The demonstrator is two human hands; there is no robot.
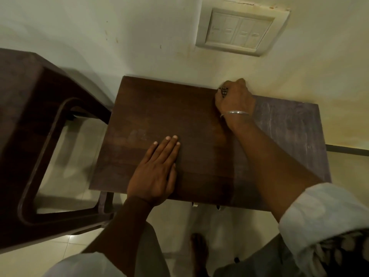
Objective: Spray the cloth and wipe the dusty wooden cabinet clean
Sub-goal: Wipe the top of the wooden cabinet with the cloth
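The wooden cabinet [159, 108] stands against the wall, seen from above. Its top is dark brown on the left and middle and pale grey with dust on the right strip. My left hand [155, 170] lies flat on the top near the front edge, fingers straight and together. My right hand [235, 96] is at the back edge beside the wall, fingers curled round a small dark patterned cloth [224, 91], of which only a corner shows. No spray bottle is in view.
A dark brown plastic chair [30, 136] stands close on the left of the cabinet. A white switch plate [239, 30] sits on the wall above. Pale floor tiles [69, 148] show below, and a bare foot [199, 250] stands in front of the cabinet.
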